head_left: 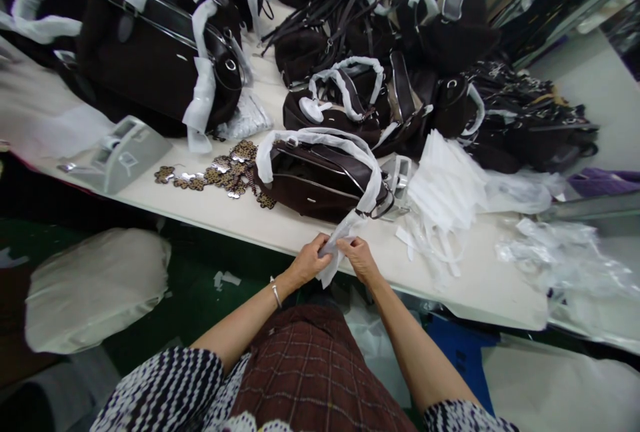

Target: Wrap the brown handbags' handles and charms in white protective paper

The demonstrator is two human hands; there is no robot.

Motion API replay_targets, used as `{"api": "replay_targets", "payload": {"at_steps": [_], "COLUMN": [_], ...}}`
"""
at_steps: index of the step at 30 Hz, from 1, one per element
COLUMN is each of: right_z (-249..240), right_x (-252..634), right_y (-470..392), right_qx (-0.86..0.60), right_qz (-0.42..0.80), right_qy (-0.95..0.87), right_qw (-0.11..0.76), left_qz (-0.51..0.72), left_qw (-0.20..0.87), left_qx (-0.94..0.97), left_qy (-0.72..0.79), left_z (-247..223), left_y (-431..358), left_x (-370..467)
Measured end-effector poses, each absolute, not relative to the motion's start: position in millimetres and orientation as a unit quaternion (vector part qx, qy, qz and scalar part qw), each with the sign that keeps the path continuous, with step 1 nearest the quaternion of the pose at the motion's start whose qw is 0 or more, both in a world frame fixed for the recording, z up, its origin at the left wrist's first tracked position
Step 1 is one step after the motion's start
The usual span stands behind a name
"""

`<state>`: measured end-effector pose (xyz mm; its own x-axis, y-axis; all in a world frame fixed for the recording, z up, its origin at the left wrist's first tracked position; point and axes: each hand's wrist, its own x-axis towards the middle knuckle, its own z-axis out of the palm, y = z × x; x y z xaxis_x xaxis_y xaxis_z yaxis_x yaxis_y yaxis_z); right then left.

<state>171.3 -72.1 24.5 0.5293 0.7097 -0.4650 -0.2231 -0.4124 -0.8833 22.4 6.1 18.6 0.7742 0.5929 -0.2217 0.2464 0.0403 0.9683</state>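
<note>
A small dark brown handbag point(320, 195) stands near the table's front edge, its handles wrapped in white tissue paper. From the right end of a handle, a loose strip of white tissue paper point(345, 227) runs down over the edge toward me. My left hand point(311, 260) pinches this strip from the left. The fingers of my right hand point(359, 259) are closed on it from the right, a little higher. Left of the bag lies a heap of leopard-patterned flower-shaped pieces point(235, 169). A tape dispenser point(399, 179) sits partly hidden behind the bag's right end.
Right of the bag is a stack of white tissue strips point(445, 182), with crumpled clear plastic point(565, 255) farther right. A large dark bag point(150, 65) and a grey tape dispenser point(131, 155) stand left. More dark bags point(335, 112) and black straps point(345, 5) pile up behind.
</note>
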Motion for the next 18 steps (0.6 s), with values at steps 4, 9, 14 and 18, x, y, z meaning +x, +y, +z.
{"api": "replay_targets", "payload": {"at_steps": [4, 9, 14, 18], "right_z": [20, 17, 16, 22], "right_x": [161, 146, 136, 145], "right_y": [-61, -56, -55, -57], "right_qx": [-0.732, -0.756, -0.762, -0.771], "right_qz": [0.416, 0.347, 0.326, 0.341], "right_qy": [-0.139, -0.099, -0.075, -0.102], "right_qw": [0.522, 0.546, 0.554, 0.528], "left_qz": [0.222, 0.268, 0.199, 0.197], "left_qw": [0.65, 0.591, 0.606, 0.602], "left_qx": [0.639, 0.688, 0.704, 0.7], "left_qy": [0.347, 0.325, 0.312, 0.331], "left_z": [12, 14, 22, 20], "left_y": [-2, -3, 1, 0], "left_x": [24, 10, 6, 12]}}
